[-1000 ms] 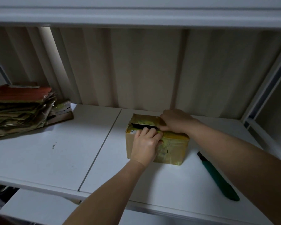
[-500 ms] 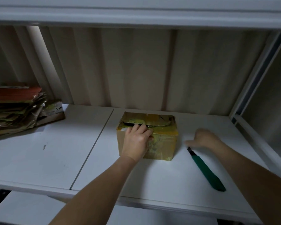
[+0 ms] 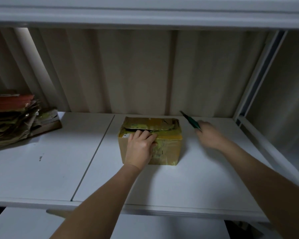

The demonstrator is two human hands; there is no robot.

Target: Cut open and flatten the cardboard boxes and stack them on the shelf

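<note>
Head view: the left hand (image 3: 140, 149) grips the front top edge of the cardboard box (image 3: 166, 149), fingers hooked into the torn slit. To its right the right hand (image 3: 208, 135), blurred, is wrapped round a green knife (image 3: 191, 121), blade pointing away. I'd steady the box firmly and run the blade along the taped seam, well clear of those hooked fingers. Both work on a white shelf (image 3: 59, 169); far left of the hands lies a stack of flattened cardboard (image 3: 12, 121), corrugated wall behind.
</note>
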